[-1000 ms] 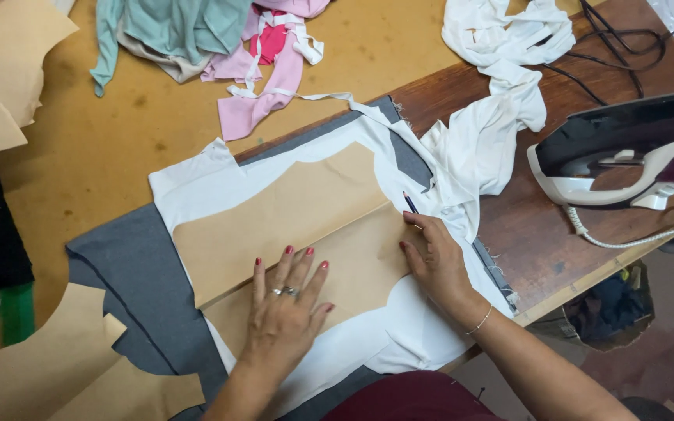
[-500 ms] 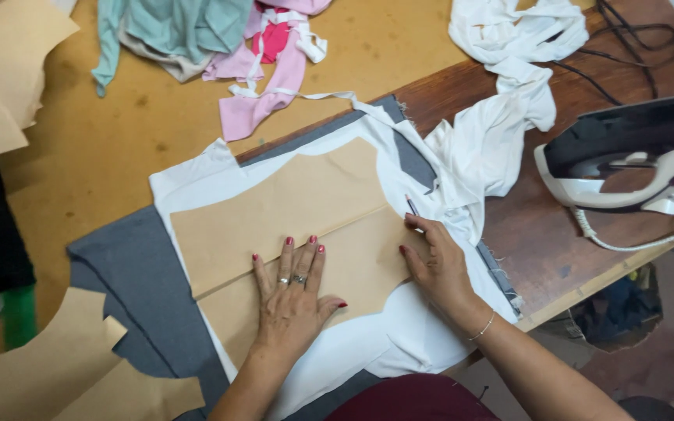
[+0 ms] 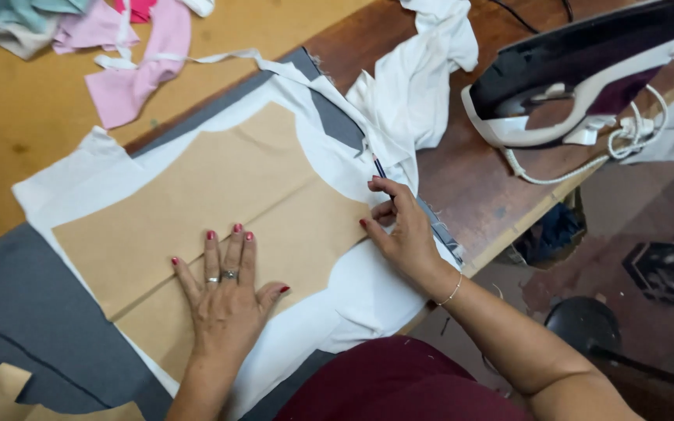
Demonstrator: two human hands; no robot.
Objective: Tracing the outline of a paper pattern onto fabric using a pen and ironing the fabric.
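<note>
— Head view: what's going on with the hands?
— Tracing, I'd say — the left hand (image 3: 226, 292) is lying flat and spread, holding nothing, pressing the brown paper pattern (image 3: 220, 210) onto the white cloth (image 3: 368, 288).
— And the right hand (image 3: 403, 230)?
— It's pinching a pencil (image 3: 378, 166) at the pattern's edge, just beyond its fingertips. Following that curve is calling for steady pressure — paper slipping would spoil the line.

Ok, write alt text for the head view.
A left hand presses flat on a tan paper pattern over white fabric, while the right hand holds a pencil at the pattern's edge. An iron sits nearby on the wooden table.
</note>
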